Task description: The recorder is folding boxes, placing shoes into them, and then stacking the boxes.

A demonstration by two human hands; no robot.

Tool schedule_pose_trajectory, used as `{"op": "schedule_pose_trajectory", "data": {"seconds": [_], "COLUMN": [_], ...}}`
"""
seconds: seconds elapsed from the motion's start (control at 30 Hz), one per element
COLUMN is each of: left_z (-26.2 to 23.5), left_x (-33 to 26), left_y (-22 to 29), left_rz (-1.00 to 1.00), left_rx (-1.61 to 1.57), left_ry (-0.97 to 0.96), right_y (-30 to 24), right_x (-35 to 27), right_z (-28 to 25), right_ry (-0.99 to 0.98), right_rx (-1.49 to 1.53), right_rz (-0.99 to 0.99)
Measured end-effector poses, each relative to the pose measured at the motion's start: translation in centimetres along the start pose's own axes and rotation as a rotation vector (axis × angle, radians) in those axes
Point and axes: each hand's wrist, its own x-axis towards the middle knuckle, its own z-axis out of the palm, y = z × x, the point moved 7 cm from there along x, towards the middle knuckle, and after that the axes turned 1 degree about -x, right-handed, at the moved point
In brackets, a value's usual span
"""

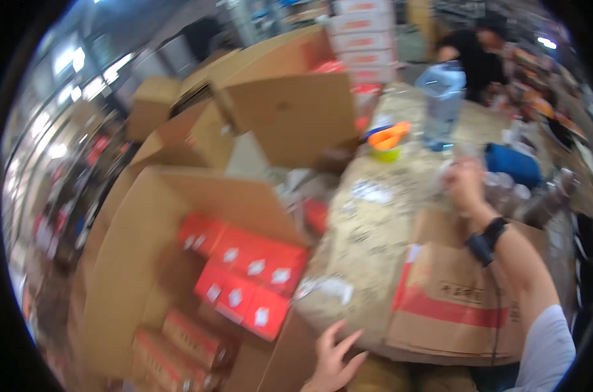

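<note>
A pale sleeve (548,346) is coming in at the lower right, and the right forearm (522,261) is stretching out of it over the worktop (355,235), with a black strap (487,240) circling the wrist and a dark cord hanging from it. The right grip (465,184) is hovering at the far end with its fingers curled in; blur is hiding the fingertips, so I cannot tell whether it is holding anything. The clear cylinders (505,193) are lying just to its right, a blue bundle (513,164) is sitting right behind them, and a big clear bottle (442,108) is standing beyond the grip. Brown cardboard (456,287) with a red band is lying flat beneath the forearm, nearer the body than the grip. The left grip (336,362) is hanging by the worktop's near edge, fingers spread and nothing visible in it; to its left, red boxes (247,268) are filling part of an open carton (123,261). Orange-handled scissors (389,136) are standing in a yellow-green tub (386,155) farther back.
</note>
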Motion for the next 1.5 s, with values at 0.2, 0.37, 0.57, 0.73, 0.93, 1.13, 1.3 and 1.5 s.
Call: {"op": "schedule_pose_trajectory", "data": {"seconds": [0.2, 0.37, 0.57, 0.73, 0.93, 1.13, 1.3, 1.5], "left_z": [3.5, 6.2, 9.9, 9.4, 7.5, 11.2, 9.0, 6.4], "left_x": [0.7, 0.9, 1.4, 0.4, -1.0, -0.9, -0.8, 0.8], "left_y": [2.6, 2.1, 3.0, 3.7, 4.1, 3.3, 4.9, 8.0], "left_rz": [-0.061, -0.041, 0.009, -0.010, -0.063, -0.080, -0.018, 0.033], "left_rx": [-0.366, -0.176, -0.220, -0.244, -0.118, -0.191, 0.050, -0.062], "left_ry": [0.047, 0.001, -0.026, 0.084, 0.259, 0.196, 0.357, 0.372], "right_y": [0.7, -1.5, 3.3, 8.1, 5.9, 10.6, 4.7, 3.8], "right_x": [0.5, -3.9, -19.8, -30.8, -32.8, -35.7, -37.7, -36.1], "right_z": [-0.4, -5.4, -18.6, -26.1, -24.7, -27.5, -29.0, -30.8], "right_ry": [-0.356, -0.137, -0.324, -0.255, -0.404, -0.227, -0.319, -0.381], "right_rx": [-0.500, -0.219, -0.163, -0.040, -0.468, 0.104, 0.140, 0.072], "right_rz": [0.105, -0.078, 0.028, 0.353, 0.435, 0.460, 0.501, 0.628]}}
